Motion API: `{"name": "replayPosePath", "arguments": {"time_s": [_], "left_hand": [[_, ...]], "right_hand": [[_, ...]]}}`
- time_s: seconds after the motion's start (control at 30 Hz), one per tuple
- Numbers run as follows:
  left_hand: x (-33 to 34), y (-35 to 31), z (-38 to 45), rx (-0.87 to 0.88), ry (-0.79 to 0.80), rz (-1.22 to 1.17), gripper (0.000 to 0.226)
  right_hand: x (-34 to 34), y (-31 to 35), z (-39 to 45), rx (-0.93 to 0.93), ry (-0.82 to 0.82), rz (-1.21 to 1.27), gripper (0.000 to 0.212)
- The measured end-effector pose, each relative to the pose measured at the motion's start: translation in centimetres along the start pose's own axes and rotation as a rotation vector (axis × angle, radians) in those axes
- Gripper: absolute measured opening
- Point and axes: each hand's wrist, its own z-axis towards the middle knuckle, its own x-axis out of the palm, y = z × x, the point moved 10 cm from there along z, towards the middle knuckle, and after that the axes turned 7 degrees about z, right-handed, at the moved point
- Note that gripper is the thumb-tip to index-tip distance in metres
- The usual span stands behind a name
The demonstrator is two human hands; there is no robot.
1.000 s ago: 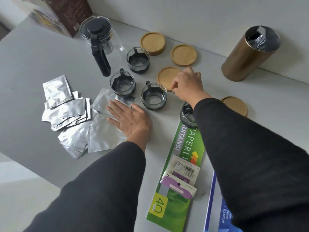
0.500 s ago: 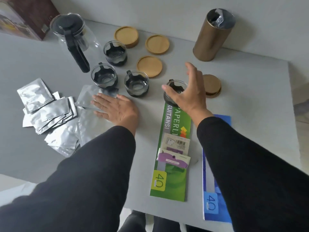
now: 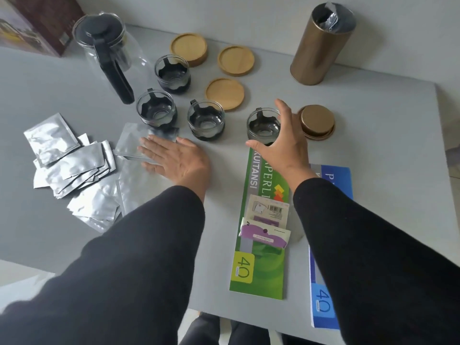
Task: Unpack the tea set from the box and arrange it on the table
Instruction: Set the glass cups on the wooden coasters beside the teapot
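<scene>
Presently, the right hand (image 3: 281, 145) is spread wide around the rightmost glass cup (image 3: 263, 125), apparently for repositioning, while the left hand (image 3: 176, 160) is pressed flat, empty, steadying a foil sachet (image 3: 132, 140) on the tabletop (image 3: 373, 145).

table (image 3: 373, 125): plain grey
coasters (image 3: 224, 94): light wood tan
cups (image 3: 206, 120): clear glass, black bases
teapot (image 3: 107, 46): clear, black lid and handle
canister (image 3: 321, 43): gold, upper right
sachets (image 3: 74, 168): shiny silver
booklets: green (image 3: 261, 267), blue (image 3: 326, 302)
sleeves (image 3: 139, 245): black
box (image 3: 37, 23): dark brown, upper left
</scene>
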Motion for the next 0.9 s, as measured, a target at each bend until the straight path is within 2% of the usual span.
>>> {"name": "replayPosePath", "arguments": {"time_s": [0.23,0.4,0.6,0.9], "left_hand": [[0.0,0.0,0.0,-0.037,0.004,0.014,0.063],[0.1,0.1,0.1,-0.074,0.004,0.037,0.063],[0.1,0.1,0.0,-0.103,-0.018,0.059,0.063],[-0.1,0.1,-0.2,-0.125,-0.020,0.090,0.061]], "right_hand": [[0.6,1.7,6.3,-0.071,-0.069,-0.004,0.090],[1.8,2.1,12.0,-0.045,-0.102,0.125,0.087],[4.2,2.5,17.1,-0.004,-0.077,0.223,0.084],[6.7,2.7,20.2,0.010,-0.017,0.266,0.082]]}}
